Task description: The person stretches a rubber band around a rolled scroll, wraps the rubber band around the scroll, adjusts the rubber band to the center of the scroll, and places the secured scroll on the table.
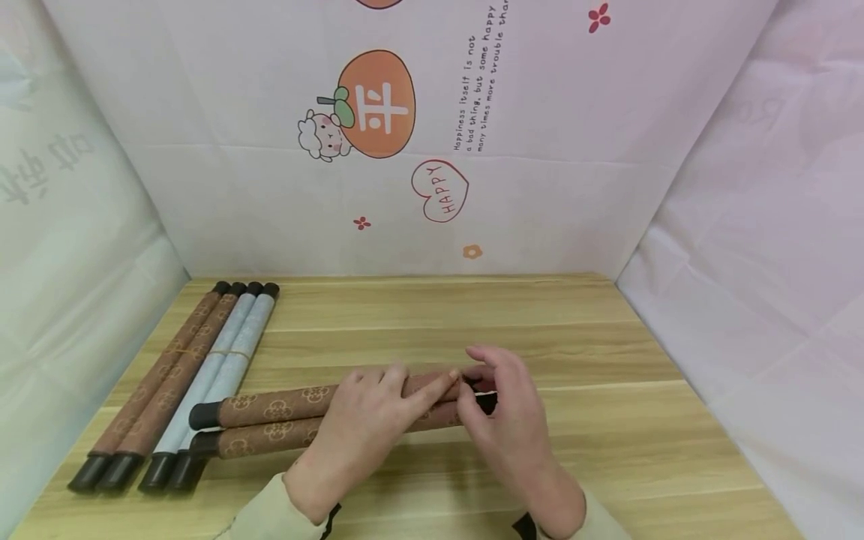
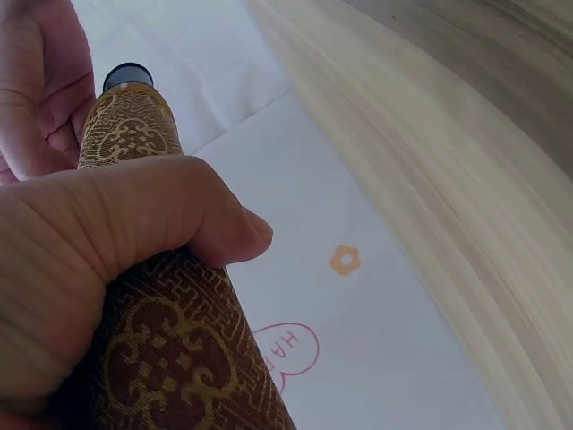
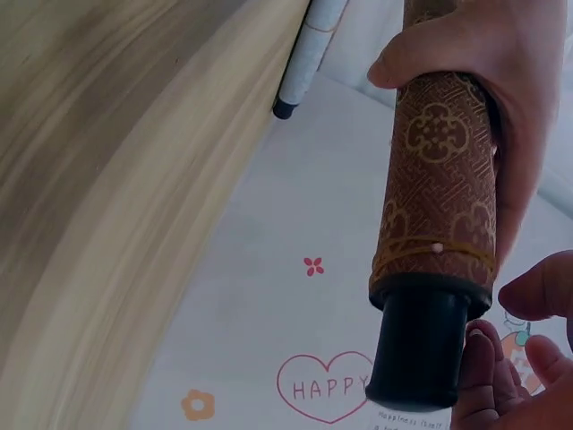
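Two brown scrolls [image 1: 283,409] with gold patterns and black end knobs lie side by side, slanting slightly across the table's middle. My left hand [image 1: 371,409] grips them, its thumb laid across the patterned cloth in the left wrist view. A thin yellowish rubber band [image 3: 434,253] circles the near scroll [image 3: 439,170] just above its black knob [image 3: 416,349] in the right wrist view. Beside that knob is my right hand [image 1: 506,412], thumb and fingers parted and loosely bent. Whether its fingertips touch the knob, I cannot tell. The left hand covers the scrolls' middle.
At the table's left lie two more brown scrolls [image 1: 162,375] and two pale blue scrolls [image 1: 232,360], with a rubber band [image 1: 202,352] across them. The wood-grain table [image 1: 607,435] extends to the right. White printed cloth [image 1: 540,187] stands at the back and both sides.
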A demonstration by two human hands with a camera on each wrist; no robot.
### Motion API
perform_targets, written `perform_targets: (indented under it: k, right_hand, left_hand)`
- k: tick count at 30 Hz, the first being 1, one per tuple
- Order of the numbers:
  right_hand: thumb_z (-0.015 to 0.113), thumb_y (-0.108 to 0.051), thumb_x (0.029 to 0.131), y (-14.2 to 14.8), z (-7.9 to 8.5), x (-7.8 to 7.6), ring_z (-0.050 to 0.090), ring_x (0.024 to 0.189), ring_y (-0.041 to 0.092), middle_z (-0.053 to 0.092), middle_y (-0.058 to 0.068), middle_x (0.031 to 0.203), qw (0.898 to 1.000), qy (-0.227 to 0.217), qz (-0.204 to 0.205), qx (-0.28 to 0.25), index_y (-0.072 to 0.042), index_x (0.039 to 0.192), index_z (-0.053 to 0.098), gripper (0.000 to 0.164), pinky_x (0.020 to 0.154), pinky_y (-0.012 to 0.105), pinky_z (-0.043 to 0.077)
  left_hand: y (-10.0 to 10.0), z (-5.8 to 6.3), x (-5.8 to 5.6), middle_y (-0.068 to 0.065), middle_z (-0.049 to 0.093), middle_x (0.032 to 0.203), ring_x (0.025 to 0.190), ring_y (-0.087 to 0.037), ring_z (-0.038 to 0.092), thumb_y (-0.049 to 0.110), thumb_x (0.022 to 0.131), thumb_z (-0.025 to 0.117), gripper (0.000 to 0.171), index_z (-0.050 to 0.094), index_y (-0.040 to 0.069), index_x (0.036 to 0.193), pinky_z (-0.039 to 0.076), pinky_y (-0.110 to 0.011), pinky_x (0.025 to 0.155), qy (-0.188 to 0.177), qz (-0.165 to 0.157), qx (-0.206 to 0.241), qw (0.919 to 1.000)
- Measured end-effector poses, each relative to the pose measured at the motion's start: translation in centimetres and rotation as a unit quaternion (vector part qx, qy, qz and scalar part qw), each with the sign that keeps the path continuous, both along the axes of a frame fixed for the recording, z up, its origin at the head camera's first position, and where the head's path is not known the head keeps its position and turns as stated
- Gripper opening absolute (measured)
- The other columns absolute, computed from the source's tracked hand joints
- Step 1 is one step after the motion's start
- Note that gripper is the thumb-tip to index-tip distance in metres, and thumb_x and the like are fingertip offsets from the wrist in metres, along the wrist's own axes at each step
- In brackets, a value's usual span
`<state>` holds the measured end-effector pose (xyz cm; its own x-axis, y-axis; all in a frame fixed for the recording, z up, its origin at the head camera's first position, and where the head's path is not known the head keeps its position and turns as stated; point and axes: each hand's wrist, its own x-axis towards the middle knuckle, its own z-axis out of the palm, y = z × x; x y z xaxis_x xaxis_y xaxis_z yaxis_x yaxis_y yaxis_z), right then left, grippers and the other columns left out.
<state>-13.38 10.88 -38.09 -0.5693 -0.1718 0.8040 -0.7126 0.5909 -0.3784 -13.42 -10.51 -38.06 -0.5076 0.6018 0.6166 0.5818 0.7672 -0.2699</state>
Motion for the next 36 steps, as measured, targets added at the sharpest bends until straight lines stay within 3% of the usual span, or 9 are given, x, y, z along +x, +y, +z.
perform_targets:
  k: [6,12,15,18,21,27,36]
  right_hand:
    - [0.064,0.009,0.081,1.1,0.5,-0.1,0.065,0.096,0.022,0.067,0.012,0.113,1.0,-0.02,-0.009,0.008,0.002,0.125,0.065,0.044,0.083,0.018,0.053]
    - [0.074,-0.001,0.077,1.7,0.5,-0.1,0.063,0.115,0.029,0.068,0.013,0.127,0.995,-0.053,-0.015,0.086,-0.002,0.128,0.066,0.052,0.092,0.044,0.056]
    - [0.083,-0.012,0.075,1.9,0.5,-0.1,0.06,0.124,0.034,0.066,0.012,0.134,0.986,-0.091,-0.018,0.141,-0.004,0.133,0.064,0.062,0.1,0.052,0.053]
    - [0.091,-0.021,0.074,2.0,0.4,0.0,0.057,0.129,0.036,0.062,0.012,0.141,0.972,-0.139,-0.023,0.188,-0.006,0.14,0.062,0.074,0.104,0.054,0.052]
    - [0.095,-0.025,0.071,2.1,0.2,-0.2,0.055,0.131,0.038,0.059,0.014,0.144,0.959,-0.159,-0.03,0.234,-0.006,0.144,0.058,0.084,0.106,0.054,0.05]
    - [0.096,-0.026,0.067,2.0,-0.6,-0.8,0.063,0.121,0.038,0.065,0.019,0.135,0.938,-0.112,-0.057,0.323,-0.001,0.141,0.059,0.086,0.103,0.052,0.053]
    - [0.093,-0.024,0.066,1.6,-1.4,-1.2,0.068,0.11,0.034,0.072,0.014,0.118,0.92,-0.102,-0.092,0.366,-0.003,0.13,0.062,0.074,0.095,0.05,0.057]
  left_hand:
    - [-0.4,-0.3,-0.4,-0.001,0.057,0.082,0.054,-0.014,0.049,0.007,0.073,0.088,0.09,0.053,0.032,0.153,0.041,-0.031,0.05,-0.069,0.006,-0.01,0.9975]
    - [-0.7,-0.2,-0.7,-0.001,0.061,0.088,0.058,-0.015,0.056,0.007,0.073,0.09,0.09,0.054,0.029,0.152,0.046,-0.031,0.052,-0.084,0.004,-0.007,0.9964]
    - [-1.0,-0.2,-0.8,-0.002,0.062,0.091,0.058,-0.016,0.057,0.009,0.073,0.09,0.088,0.054,0.029,0.152,0.046,-0.032,0.051,-0.089,0.005,-0.012,0.9959]
    - [-1.2,-0.2,-0.9,-0.001,0.063,0.093,0.057,-0.016,0.057,0.012,0.073,0.091,0.087,0.056,0.028,0.15,0.046,-0.031,0.05,-0.089,0.001,-0.015,0.9959]
    - [-1.3,-0.4,-1.2,0.0,0.064,0.095,0.058,-0.015,0.058,0.014,0.069,0.095,0.089,0.058,0.026,0.149,0.048,-0.031,0.051,-0.09,-0.014,-0.01,0.9958]
    - [-1.3,-0.8,-1.5,0.001,0.067,0.1,0.065,-0.014,0.06,0.015,0.064,0.096,0.091,0.059,0.02,0.147,0.055,-0.032,0.057,-0.103,-0.041,-0.006,0.9938]
    - [-1.0,-1.3,-1.9,0.001,0.073,0.11,0.085,-0.015,0.07,0.011,0.066,0.092,0.084,0.062,0.015,0.144,0.06,-0.033,0.071,-0.133,-0.054,-0.016,0.9896]
